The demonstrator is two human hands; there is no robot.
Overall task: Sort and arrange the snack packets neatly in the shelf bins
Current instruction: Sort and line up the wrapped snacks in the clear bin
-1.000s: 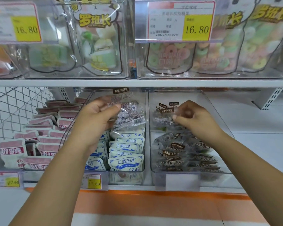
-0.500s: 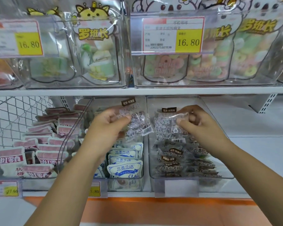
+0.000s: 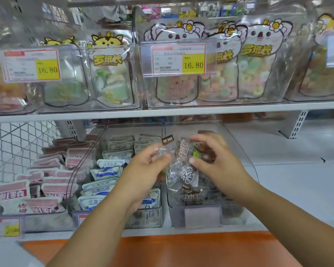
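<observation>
My left hand [image 3: 148, 168] and right hand [image 3: 218, 160] pinch clear plum packets [image 3: 183, 166] over the right bin [image 3: 245, 160], not yet placed. Blue-white packets [image 3: 104, 174] look ordered; this bin's pile looks loose.

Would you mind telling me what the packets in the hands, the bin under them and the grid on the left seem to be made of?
Held packets: thin clear plastic film, glossy; it crinkles and shows the dark contents.
Bin: rigid transparent plastic, possibly acrylic; straight see-through walls with glints.
Grid: likely white-coated metal wire; thin crossing strands.
</observation>
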